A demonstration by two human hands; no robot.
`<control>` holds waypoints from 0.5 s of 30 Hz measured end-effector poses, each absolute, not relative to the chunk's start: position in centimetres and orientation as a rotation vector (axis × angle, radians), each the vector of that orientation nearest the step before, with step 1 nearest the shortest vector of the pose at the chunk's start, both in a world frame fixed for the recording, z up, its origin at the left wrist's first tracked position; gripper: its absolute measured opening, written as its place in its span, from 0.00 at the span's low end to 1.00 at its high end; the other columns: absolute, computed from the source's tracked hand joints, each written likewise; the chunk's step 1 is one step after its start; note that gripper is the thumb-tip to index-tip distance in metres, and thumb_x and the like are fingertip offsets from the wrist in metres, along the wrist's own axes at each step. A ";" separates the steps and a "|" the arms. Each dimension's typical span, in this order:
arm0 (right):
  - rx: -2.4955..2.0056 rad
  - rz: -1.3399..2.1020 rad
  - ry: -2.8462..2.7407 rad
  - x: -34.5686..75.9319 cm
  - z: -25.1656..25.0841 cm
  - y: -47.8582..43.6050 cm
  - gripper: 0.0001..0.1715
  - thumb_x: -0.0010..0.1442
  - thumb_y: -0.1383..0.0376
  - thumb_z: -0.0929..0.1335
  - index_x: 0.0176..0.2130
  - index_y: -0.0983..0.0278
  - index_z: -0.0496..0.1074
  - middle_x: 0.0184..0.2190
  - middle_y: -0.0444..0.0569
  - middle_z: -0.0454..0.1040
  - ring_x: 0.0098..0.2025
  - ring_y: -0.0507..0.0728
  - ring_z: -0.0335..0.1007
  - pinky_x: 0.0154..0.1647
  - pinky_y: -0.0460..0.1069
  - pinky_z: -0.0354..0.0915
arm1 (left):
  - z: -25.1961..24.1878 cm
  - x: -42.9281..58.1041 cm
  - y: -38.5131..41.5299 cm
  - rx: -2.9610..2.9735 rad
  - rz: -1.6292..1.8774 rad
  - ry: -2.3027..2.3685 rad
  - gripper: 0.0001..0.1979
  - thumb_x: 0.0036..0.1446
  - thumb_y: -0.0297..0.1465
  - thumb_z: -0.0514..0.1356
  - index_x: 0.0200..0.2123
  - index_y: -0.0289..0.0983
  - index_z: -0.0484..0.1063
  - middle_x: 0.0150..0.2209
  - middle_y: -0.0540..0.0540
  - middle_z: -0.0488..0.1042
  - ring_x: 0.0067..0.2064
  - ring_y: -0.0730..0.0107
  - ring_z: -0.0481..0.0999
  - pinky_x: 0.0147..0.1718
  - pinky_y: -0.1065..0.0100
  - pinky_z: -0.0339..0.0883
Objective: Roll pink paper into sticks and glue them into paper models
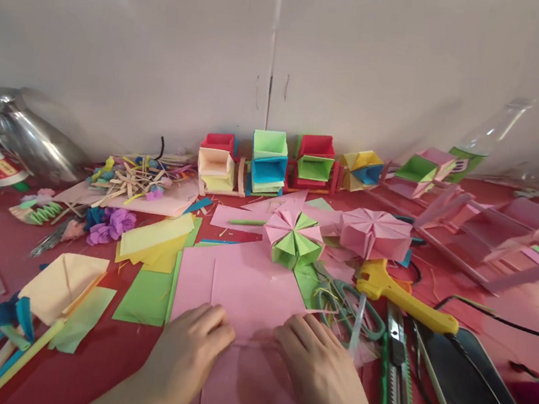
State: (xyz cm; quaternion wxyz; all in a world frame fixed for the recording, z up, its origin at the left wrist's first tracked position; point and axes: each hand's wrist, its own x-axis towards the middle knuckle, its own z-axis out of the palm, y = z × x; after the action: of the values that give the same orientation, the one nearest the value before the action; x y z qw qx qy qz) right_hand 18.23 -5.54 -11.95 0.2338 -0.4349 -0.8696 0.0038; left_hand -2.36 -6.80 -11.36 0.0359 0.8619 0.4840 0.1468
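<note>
A pink paper sheet (242, 285) lies flat on the red table in front of me. My left hand (188, 351) and my right hand (311, 368) rest on its near part, fingers curled and pinching a fold line that runs between them. Just beyond the sheet stands a folded pink and green paper shape (293, 237), and a pink folded disc (376, 232) sits to its right.
Paper boxes (268, 160) in several colours line the white partition (269, 61). Yellow and green sheets (153, 266) lie left. Scissors (342, 306), a yellow glue gun (404, 294), a green cutter (398, 374) and a black slab (477, 398) lie right. A metal kettle (33, 135) stands far left.
</note>
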 end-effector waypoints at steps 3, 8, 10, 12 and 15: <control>-1.151 -0.025 -2.432 18.3 -11.9 -5.6 0.14 0.60 0.74 0.58 0.26 0.64 0.65 0.26 0.47 0.66 0.27 0.54 0.58 0.28 0.48 0.52 | -11.3 -2.4 -6.8 2.644 0.483 1.463 0.09 0.55 0.21 0.53 0.25 0.36 0.67 0.27 0.49 0.67 0.30 0.68 0.68 0.26 0.69 0.62; -1.133 -0.021 -2.449 18.4 -12.0 -5.5 0.13 0.59 0.74 0.60 0.25 0.64 0.64 0.26 0.46 0.66 0.26 0.54 0.57 0.28 0.48 0.52 | -11.2 -2.6 -6.7 2.662 0.479 1.418 0.10 0.55 0.19 0.51 0.27 0.36 0.67 0.28 0.49 0.68 0.30 0.68 0.69 0.27 0.69 0.64; -1.123 -0.030 -2.450 18.4 -11.9 -5.5 0.13 0.59 0.74 0.60 0.25 0.64 0.64 0.26 0.46 0.66 0.26 0.54 0.57 0.28 0.49 0.51 | -11.2 -2.7 -6.8 2.670 0.480 1.401 0.09 0.56 0.20 0.51 0.28 0.36 0.67 0.28 0.48 0.68 0.30 0.67 0.69 0.26 0.68 0.64; -1.096 -0.043 -2.461 18.4 -11.8 -5.7 0.13 0.59 0.74 0.59 0.25 0.64 0.64 0.26 0.46 0.66 0.27 0.54 0.57 0.28 0.49 0.51 | -11.3 -2.8 -6.9 2.680 0.493 1.396 0.08 0.57 0.22 0.51 0.27 0.36 0.67 0.27 0.48 0.67 0.29 0.66 0.68 0.26 0.66 0.64; -1.062 -0.044 -2.483 18.4 -11.6 -6.1 0.13 0.60 0.74 0.59 0.26 0.64 0.65 0.26 0.47 0.66 0.27 0.54 0.57 0.28 0.49 0.51 | -11.4 -3.0 -7.2 2.691 0.497 1.363 0.09 0.58 0.23 0.50 0.28 0.36 0.66 0.26 0.48 0.67 0.29 0.65 0.68 0.26 0.65 0.64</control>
State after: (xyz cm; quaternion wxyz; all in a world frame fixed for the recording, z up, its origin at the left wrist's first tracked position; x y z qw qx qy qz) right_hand 18.44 -6.05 -11.56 0.2184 -0.3838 -0.8971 -0.0160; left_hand -2.99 -7.17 -11.45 0.0424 0.8795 0.4454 0.1625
